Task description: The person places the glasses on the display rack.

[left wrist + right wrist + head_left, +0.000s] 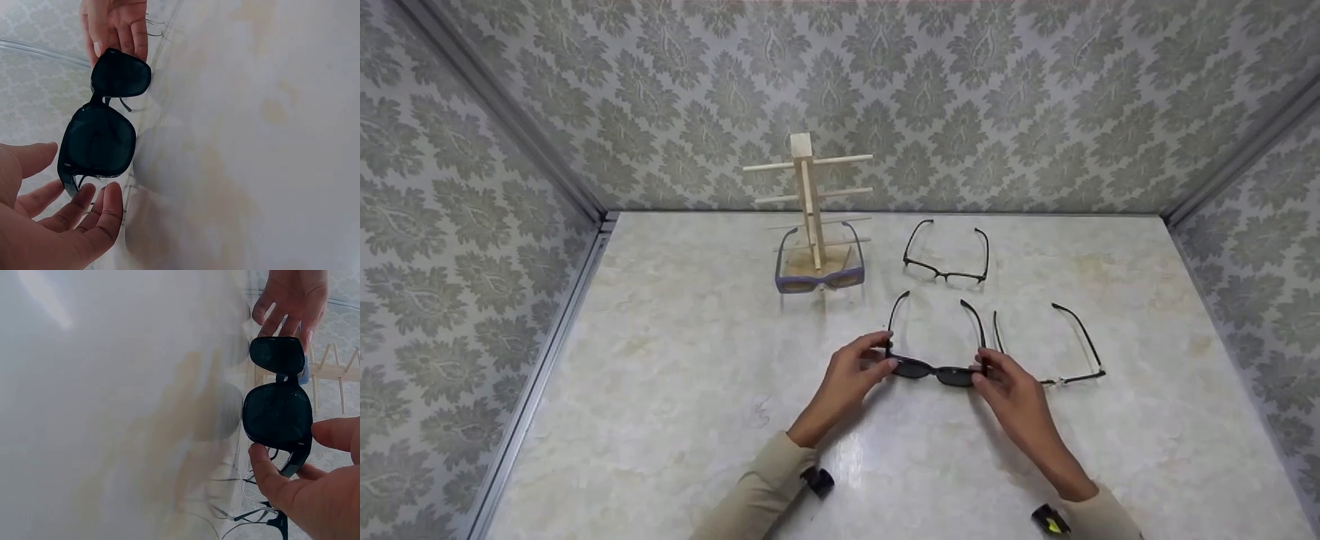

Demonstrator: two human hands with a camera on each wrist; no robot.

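Note:
A pair of black sunglasses (911, 367) is between my two hands, dark lenses toward me and temples stretching away. My left hand (849, 377) holds its left end, with fingers about the hinge and temple. In the left wrist view, the left thumb (42, 156) lies close to the frame's edge; contact is unclear. At the other end, my right hand (1020, 401) pinches the frame corner near the hinge. The right wrist view shows the right thumb (334, 433) against the rim and a finger beneath the lens (278, 413).
A wooden display stand (808, 202) with crossbars stands at the back, purple-framed glasses (820, 283) at its base. Black-rimmed clear glasses (945, 276) lie right of it. Another open pair (1084, 377) lies beside my right hand, partly hidden. Patterned walls (885, 97) border the marbled table (660, 420).

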